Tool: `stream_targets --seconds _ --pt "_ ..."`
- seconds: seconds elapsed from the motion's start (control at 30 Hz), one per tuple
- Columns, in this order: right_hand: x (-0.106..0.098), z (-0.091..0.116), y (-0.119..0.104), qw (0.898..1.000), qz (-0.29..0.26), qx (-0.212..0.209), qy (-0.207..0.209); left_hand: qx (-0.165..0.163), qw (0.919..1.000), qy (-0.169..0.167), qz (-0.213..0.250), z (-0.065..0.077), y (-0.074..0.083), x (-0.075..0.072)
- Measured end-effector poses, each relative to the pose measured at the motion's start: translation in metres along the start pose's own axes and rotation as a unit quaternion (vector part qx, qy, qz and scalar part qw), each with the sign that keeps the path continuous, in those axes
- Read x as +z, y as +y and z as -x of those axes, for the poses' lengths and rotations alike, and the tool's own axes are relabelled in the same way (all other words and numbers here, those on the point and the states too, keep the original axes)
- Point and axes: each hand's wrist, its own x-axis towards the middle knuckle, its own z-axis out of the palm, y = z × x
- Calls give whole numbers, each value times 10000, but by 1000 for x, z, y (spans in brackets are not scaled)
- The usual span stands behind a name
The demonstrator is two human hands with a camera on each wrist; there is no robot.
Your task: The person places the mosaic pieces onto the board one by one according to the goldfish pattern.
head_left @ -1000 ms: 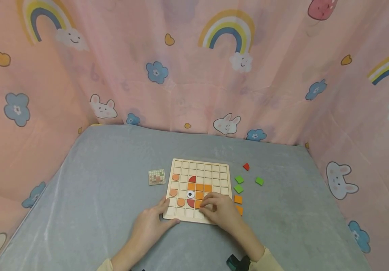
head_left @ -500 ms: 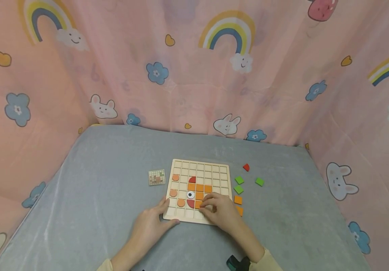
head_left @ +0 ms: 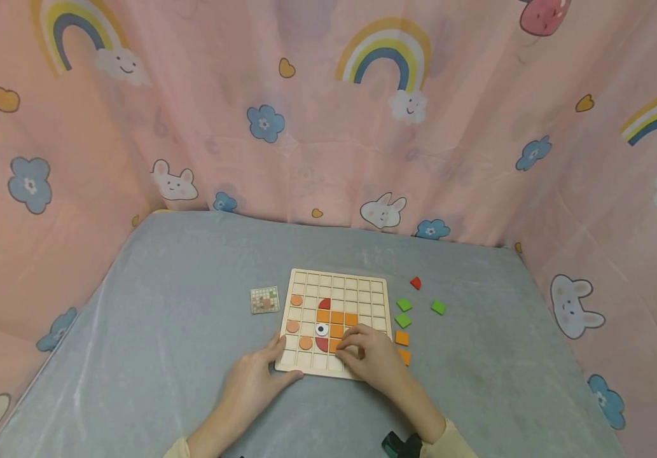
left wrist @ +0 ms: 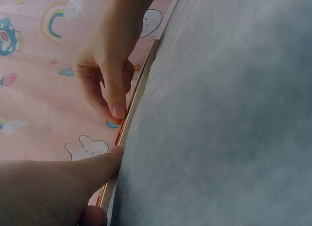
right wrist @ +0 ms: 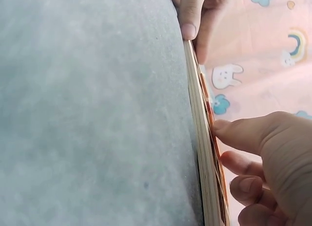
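Lower centre: left hand [head_left: 252,376] spread against the board's [head_left: 364,296] lower-left corner; right hand [head_left: 376,356] at an orange tile [head_left: 333,345] on it, pinched or not, cannot tell. Loose orange tiles [head_left: 402,338] just right of this nearer hand; green tiles [head_left: 403,320] beyond.

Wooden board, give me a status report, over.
Left hand gripping near left corner of wooden board. Right hand at an orange tile, pinch unclear. In the way: right hand hides part of the board from head view.
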Motion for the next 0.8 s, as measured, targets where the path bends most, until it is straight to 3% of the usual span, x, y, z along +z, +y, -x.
stream_targets --seconds 0.37,0.8 --pt "-16 2 11 9972 -123 -231 700 -23 10000 39 9 0 0 1" --pt "-62 32 51 9922 4 660 1057 -49 10000 -2 47 0 1 0"
